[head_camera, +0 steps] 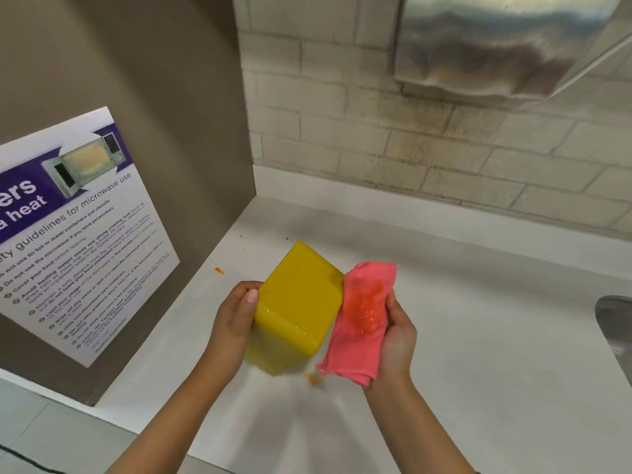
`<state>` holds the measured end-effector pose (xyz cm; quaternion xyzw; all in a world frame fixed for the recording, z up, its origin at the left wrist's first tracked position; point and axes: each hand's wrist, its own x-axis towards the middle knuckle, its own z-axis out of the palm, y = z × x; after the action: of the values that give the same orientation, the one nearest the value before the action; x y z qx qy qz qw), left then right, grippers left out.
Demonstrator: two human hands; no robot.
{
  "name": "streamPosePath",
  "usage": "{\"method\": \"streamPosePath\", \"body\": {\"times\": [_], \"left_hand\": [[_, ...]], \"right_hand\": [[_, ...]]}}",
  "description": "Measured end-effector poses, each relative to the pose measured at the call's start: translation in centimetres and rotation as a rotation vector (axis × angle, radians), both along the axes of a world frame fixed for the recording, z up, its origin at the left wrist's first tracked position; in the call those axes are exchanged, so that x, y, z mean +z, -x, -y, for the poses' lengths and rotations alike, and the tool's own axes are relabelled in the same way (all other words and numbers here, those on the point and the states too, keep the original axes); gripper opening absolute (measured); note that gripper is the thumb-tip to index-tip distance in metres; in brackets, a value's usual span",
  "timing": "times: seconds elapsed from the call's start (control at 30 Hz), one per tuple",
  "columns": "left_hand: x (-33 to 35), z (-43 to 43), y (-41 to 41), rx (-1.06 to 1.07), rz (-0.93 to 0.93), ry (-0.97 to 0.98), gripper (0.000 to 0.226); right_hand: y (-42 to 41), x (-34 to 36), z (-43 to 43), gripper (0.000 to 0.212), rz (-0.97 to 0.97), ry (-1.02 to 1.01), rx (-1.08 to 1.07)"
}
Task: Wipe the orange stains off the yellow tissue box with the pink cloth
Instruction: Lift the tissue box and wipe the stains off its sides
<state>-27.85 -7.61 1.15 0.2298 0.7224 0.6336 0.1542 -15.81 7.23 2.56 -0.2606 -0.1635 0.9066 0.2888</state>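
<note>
The yellow tissue box (298, 302) is tilted above the white counter, gripped on its left side by my left hand (236, 316). Its upward face looks glossy and wet, with no orange stain that I can see. My right hand (398, 336) holds the pink cloth (362, 316) just right of the box, its top edge touching the box's right corner. A wet orange smear shows in the middle of the cloth. The box's underside and far faces are hidden.
Small orange specks (219, 270) dot the white counter (461, 336), and an orange blob (313, 378) lies under the box. A brown panel with a microwave guidelines poster (78, 241) stands at left. A tiled wall is behind, a steel dispenser (496, 46) above, a steel sink edge (615, 323) at right.
</note>
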Motion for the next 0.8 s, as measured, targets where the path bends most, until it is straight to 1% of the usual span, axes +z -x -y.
{"method": "streamPosePath", "body": {"times": [0.13,0.23,0.3,0.33,0.4,0.43,0.47,0.5,0.57,0.6,0.63,0.7,0.8], "left_hand": [[0.1,0.2,-0.7,0.038,0.037,-0.008,0.049],[0.1,0.6,-0.9,0.089,0.072,-0.035,0.053],[0.1,0.8,-0.9,0.091,0.081,-0.039,0.061],[0.1,0.8,-0.9,0.092,0.076,-0.029,0.061],[0.5,0.5,-1.1,0.096,0.054,-0.008,0.047],[0.7,0.3,-1.2,0.092,0.045,0.006,0.041],[1.0,0.1,-1.3,0.083,0.039,0.019,0.042],[1.2,0.0,-1.3,0.068,0.037,0.029,0.050],[1.5,0.2,-1.3,0.018,0.044,0.059,0.079],[1.6,0.4,-1.4,-0.017,0.052,0.088,0.093],[1.6,0.6,-1.5,-0.054,0.057,0.117,0.099],[1.3,1.0,-1.7,-0.102,0.038,0.194,0.094],[0.5,0.8,-1.4,-0.139,-0.116,0.342,0.084]], "right_hand": [[0.4,-0.1,2.4,0.023,-0.006,-0.025,0.008],[-0.1,-0.1,3.7,0.016,-0.019,-0.121,0.017],[-0.9,-0.2,4.1,0.018,0.007,-0.207,0.055],[-1.2,-0.3,4.2,0.019,0.014,-0.239,0.085],[-1.8,-0.7,4.6,0.018,0.017,-0.279,0.147],[-2.0,-0.6,4.6,0.017,0.035,-0.272,0.171],[-2.2,-0.8,4.5,0.019,0.048,-0.233,0.194],[-2.4,-0.8,4.2,0.024,0.068,-0.172,0.219],[-2.9,-1.0,2.9,0.034,0.123,-0.063,0.247],[-3.3,-1.3,1.9,0.036,0.138,-0.017,0.231],[-3.6,-1.5,1.0,0.039,0.148,0.023,0.199],[-4.3,-1.9,-0.5,0.042,0.163,0.092,0.135],[-5.4,-2.2,-1.6,0.025,0.174,0.161,0.092]]}}
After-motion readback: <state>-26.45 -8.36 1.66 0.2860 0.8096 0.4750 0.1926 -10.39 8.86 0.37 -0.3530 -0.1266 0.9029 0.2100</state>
